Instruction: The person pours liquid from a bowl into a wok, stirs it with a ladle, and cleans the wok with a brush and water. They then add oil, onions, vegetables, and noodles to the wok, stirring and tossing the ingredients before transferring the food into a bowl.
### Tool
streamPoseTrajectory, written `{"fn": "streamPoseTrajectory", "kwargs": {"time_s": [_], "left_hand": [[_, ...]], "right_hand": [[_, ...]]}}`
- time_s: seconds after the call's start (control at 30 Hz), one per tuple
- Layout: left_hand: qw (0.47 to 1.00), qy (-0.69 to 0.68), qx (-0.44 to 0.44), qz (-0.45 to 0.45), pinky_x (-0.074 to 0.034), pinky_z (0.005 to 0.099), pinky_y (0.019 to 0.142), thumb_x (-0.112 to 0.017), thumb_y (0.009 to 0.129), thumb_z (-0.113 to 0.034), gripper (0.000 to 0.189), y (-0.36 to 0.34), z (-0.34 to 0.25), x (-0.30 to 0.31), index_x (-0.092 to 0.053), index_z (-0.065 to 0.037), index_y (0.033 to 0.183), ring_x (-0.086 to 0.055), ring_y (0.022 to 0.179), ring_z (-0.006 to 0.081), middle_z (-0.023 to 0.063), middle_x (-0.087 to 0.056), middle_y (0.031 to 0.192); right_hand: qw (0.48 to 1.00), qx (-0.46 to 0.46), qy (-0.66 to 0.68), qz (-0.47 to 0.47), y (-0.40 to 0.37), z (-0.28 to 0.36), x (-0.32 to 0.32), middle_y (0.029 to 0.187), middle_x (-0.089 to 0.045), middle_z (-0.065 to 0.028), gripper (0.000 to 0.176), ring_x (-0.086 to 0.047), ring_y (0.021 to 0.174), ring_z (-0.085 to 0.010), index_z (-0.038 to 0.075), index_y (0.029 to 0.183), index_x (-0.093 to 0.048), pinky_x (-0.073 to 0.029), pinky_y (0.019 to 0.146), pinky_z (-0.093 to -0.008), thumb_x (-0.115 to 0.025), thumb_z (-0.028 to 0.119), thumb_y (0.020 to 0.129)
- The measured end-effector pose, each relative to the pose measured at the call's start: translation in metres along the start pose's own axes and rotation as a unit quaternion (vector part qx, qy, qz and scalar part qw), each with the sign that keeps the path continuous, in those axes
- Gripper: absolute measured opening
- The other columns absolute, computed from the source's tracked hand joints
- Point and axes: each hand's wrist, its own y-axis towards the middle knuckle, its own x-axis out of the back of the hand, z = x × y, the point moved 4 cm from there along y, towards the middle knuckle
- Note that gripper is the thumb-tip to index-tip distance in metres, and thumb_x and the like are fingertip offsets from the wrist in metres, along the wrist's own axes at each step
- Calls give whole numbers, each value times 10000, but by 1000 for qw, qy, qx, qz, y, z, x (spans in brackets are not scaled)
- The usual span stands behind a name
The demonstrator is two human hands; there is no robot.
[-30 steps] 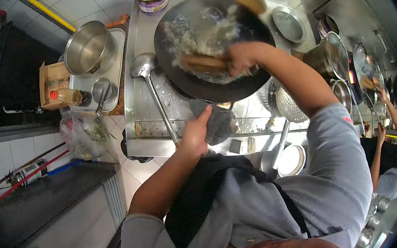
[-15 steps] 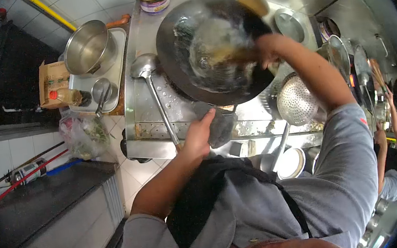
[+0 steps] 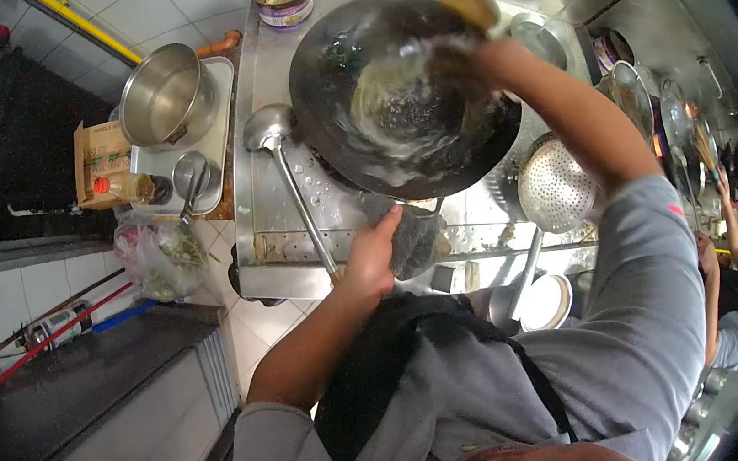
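Observation:
A large black wok (image 3: 330, 134) sits on the stove, with foamy water (image 3: 399, 102) swirling inside it. My left hand (image 3: 370, 253) is closed around a dark grey cloth (image 3: 416, 241) at the wok's near rim, beside its loop handle. Over the right side of the wok, my right hand (image 3: 496, 67) is closed and blurred by motion. It grips what looks like a wok brush (image 3: 450, 68), whose bristles are smeared and partly lost in the water. A steel ladle (image 3: 269, 130) lies left of the wok, its handle running down toward my left wrist.
A perforated strainer (image 3: 557, 184) lies right of the wok. An opened can (image 3: 283, 1) stands at the back left. Left of the stove, a tray (image 3: 223, 92) holds a steel pot (image 3: 163, 94) and a small pan. A co-worker (image 3: 733, 306) stands at far right.
My right hand has shifted slightly up and left over the wok, and the water swirls differently. My left hand stays on the cloth at the near rim.

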Motion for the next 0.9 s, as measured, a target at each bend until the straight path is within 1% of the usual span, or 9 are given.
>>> {"fn": "streamPoseTrajectory", "kwargs": {"time_s": [0.07, 0.13, 0.2, 0.3, 0.37, 0.47, 0.57, 0.77, 0.9], "left_hand": [[1000, 11, 2, -6, -567, 403, 883, -613, 1006, -209, 321, -1, -2, -1, -618, 18, 1232, -692, 1011, 238, 106, -702, 1143], [998, -20, 31, -41, -561, 392, 893, -609, 1008, -216, 329, -7, -3, -4, -612, 19, 1238, -692, 1011, 242, 112, -699, 1155], [1000, 2, 30, -7, -558, 386, 899, -605, 1010, -222, 335, -3, 2, 2, -610, 21, 1240, -691, 1014, 242, 114, -698, 1159], [999, 18, 24, 44, -553, 378, 907, -594, 1016, -234, 343, 2, 1, -3, -607, 25, 1242, -689, 1016, 239, 115, -696, 1164], [998, 15, 17, 50, -551, 373, 910, -579, 1026, -241, 348, 9, 4, 4, -604, 30, 1243, -686, 1022, 234, 113, -694, 1166], [998, 19, 47, 45, -546, 373, 918, -583, 1024, -252, 375, 5, 3, 1, -588, 35, 1265, -679, 1042, 239, 115, -681, 1192], [999, 13, 24, 39, -541, 377, 929, -592, 1019, -262, 404, 9, 6, 4, -570, 41, 1285, -670, 1065, 246, 123, -665, 1222], [1000, 8, 1, 30, -544, 376, 928, -592, 1017, -243, 398, 13, 10, 7, -564, 50, 1285, -671, 1057, 249, 124, -664, 1221], [998, -4, 16, 55, -554, 370, 901, -588, 1019, -231, 378, 9, 8, 4, -574, 56, 1264, -676, 1028, 242, 121, -674, 1195]], "right_hand": [[974, 57, -62, -212, 17, 38, 24, 898, -740, -139, 446, -732, 783, -308, 139, 1304, -617, -586, 660, -436, -671, 224, 869], [982, 103, 73, -139, -46, 100, 59, 950, -739, -148, 317, -731, 836, -313, 81, 1109, -700, -584, 689, -451, -720, 221, 825], [984, 97, 109, -105, -1, 124, -1, 1021, -729, -161, 510, -718, 933, -326, 167, 1242, -636, -569, 767, -452, -771, 261, 759], [975, 184, 121, -1, -86, 129, -27, 1013, -713, -197, 815, -693, 927, -369, 248, 1504, -439, -537, 798, -462, -766, 269, 757], [959, 182, 203, 80, -128, 100, -37, 950, -729, -174, 634, -693, 864, -337, 181, 1348, -590, -542, 769, -469, -781, 339, 765], [977, 129, 76, 153, -63, 12, -107, 954, -733, -167, 500, -699, 869, -305, 122, 1075, -756, -542, 743, -452, -832, 438, 695], [997, 19, -62, -49, -36, -65, -72, 991, -740, -130, 481, -722, 915, -307, 96, 1093, -718, -578, 729, -448, -808, 421, 750], [961, -169, 29, -215, -51, -36, -41, 1042, -731, -142, 279, -734, 930, -331, 46, 1151, -676, -608, 776, -466, -603, 206, 934], [999, -17, -9, -32, -116, 21, -62, 1019, -739, -166, 394, -726, 927, -345, 49, 1233, -638, -591, 763, -472, -646, 224, 881]]}}
